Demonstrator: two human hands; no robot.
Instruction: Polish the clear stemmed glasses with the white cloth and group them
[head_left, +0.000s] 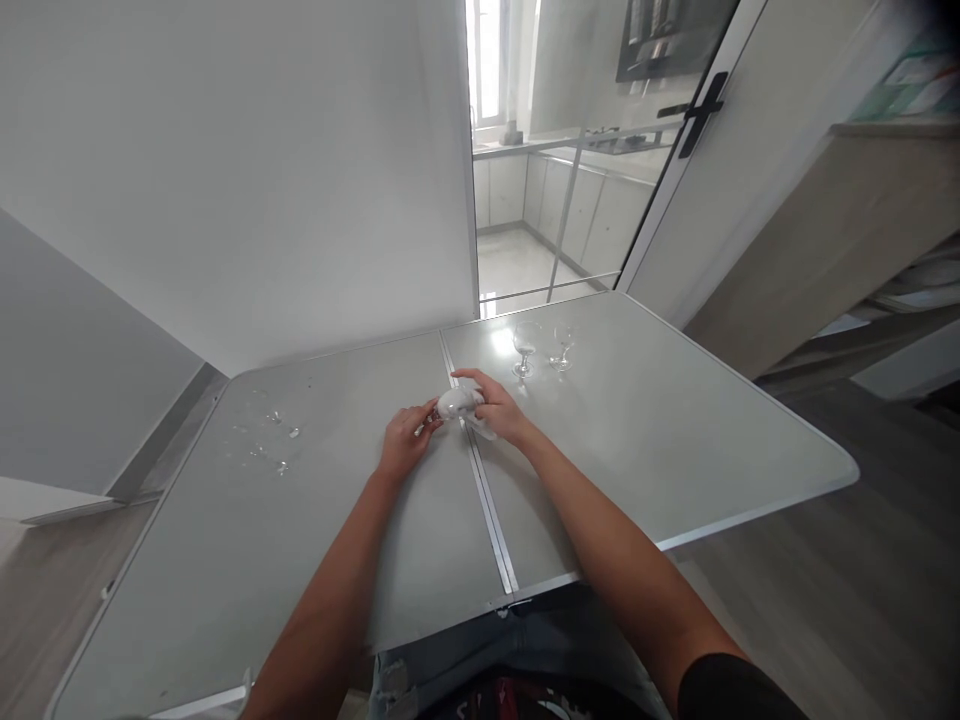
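Glass in hand (452, 404): one, clear and tilted on its side, between the two hands over the middle of the counter; whether it touches the surface, I cannot tell.
Left hand (406, 440): one, its fingers drawn narrow around the left end of the glass.
Right hand (501, 412): one, its fingers curled around the other end together with the white cloth or paper, the index finger stretched out along the far side.
White cloth or paper (484, 428): one piece, bunched at the right hand, a loose end hanging below; which material, I cannot tell.
Upright glasses: two, stemmed and clear, side by side beyond the right hand; the left upright glass (524, 352) and the right upright glass (561, 350) stand near each other.
Lying glasses: two, clear, on their sides well to the left of the left hand; the far lying glass (276, 416) and the near lying glass (264, 455) both have their feet turned toward the hands, their bowls faint against the surface.
Counter (622, 420): one, pale grey-green with a metal edge, crossed by one double metal strip (489, 510) below the hands.
Glazed door (592, 190): one, beyond the counter, with one black handle (703, 115).
Dark sleeve (731, 688): one, on the right arm.
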